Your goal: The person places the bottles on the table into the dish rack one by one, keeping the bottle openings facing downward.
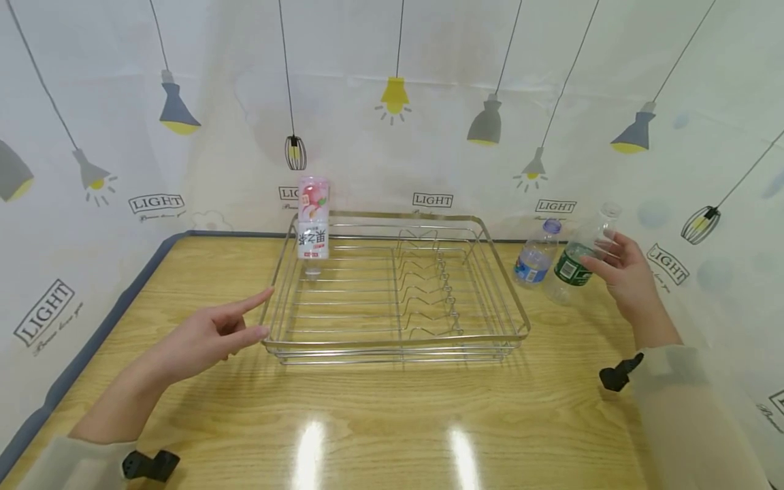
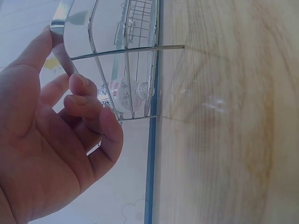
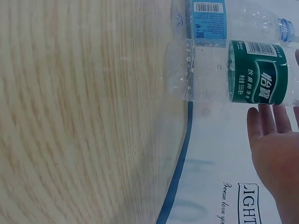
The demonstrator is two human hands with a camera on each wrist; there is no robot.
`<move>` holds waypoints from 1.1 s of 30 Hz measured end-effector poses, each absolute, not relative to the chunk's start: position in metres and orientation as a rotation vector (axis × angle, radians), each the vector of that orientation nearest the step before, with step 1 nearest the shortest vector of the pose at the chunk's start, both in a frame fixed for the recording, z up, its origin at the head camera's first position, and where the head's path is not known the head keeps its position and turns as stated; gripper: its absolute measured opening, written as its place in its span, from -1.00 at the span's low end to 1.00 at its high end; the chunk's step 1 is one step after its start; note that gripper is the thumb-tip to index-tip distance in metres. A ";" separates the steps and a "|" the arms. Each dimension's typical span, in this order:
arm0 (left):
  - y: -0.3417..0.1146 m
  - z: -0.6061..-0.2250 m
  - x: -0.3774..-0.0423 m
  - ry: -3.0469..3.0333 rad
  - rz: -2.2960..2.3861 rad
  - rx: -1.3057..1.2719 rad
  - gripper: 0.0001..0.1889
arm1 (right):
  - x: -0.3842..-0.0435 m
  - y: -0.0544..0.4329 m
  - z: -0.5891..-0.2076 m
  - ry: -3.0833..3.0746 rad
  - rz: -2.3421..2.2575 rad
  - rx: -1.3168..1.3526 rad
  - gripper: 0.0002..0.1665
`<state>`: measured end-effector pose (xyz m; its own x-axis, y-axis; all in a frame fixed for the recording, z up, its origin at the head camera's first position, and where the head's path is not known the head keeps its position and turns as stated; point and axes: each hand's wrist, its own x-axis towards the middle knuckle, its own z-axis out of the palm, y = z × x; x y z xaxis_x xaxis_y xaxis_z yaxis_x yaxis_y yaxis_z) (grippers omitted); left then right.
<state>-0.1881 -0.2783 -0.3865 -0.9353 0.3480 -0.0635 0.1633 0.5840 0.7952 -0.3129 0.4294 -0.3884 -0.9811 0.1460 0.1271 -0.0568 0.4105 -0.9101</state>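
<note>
A metal wire dish rack (image 1: 392, 344) stands on the table. My left hand (image 1: 199, 340) is at its front left corner, with thumb and index finger apart and touching the rim; the left wrist view shows the other fingers loosely bent beside the rack's wires (image 2: 126, 48). A pink-and-white-labelled drink bottle (image 1: 314, 218) stands neck down in the rack's back left part. To the rack's right, my right hand (image 1: 627, 275) grips a clear plastic bottle with a green label (image 3: 258, 72), thumb in front, fingers partly hidden behind it. Beside it stands a blue-labelled water bottle (image 1: 533, 262).
Wavy wire dividers (image 1: 429, 292) run along the right part of the rack. A white cloth (image 1: 392, 150) printed with lamps rises close behind the rack and bottles, and along both sides. The wooden table (image 1: 380, 422) extends in front of the rack.
</note>
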 end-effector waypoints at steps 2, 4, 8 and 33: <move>-0.278 -0.387 -0.188 2.603 1.273 0.425 -0.28 | -0.313 0.429 -0.389 -2.467 1.617 -0.090 0.07; -0.277 -0.386 -0.188 2.598 1.279 0.425 -0.28 | -0.314 0.429 -0.389 -2.443 1.649 -0.102 0.06; -0.276 -0.386 -0.187 2.592 1.287 0.425 -0.28 | -0.312 0.429 -0.388 -2.420 1.658 -0.108 0.05; -0.279 -0.385 -0.187 2.666 1.238 0.480 -0.27 | -0.292 0.384 -0.339 -2.089 1.852 0.339 -0.33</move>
<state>-0.1874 -0.2793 -0.3854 -0.9351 0.3541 -0.0121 0.2192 0.6051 0.7654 -0.2916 0.3838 -0.3395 -0.9179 0.0388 0.3948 -0.3873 0.1277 -0.9130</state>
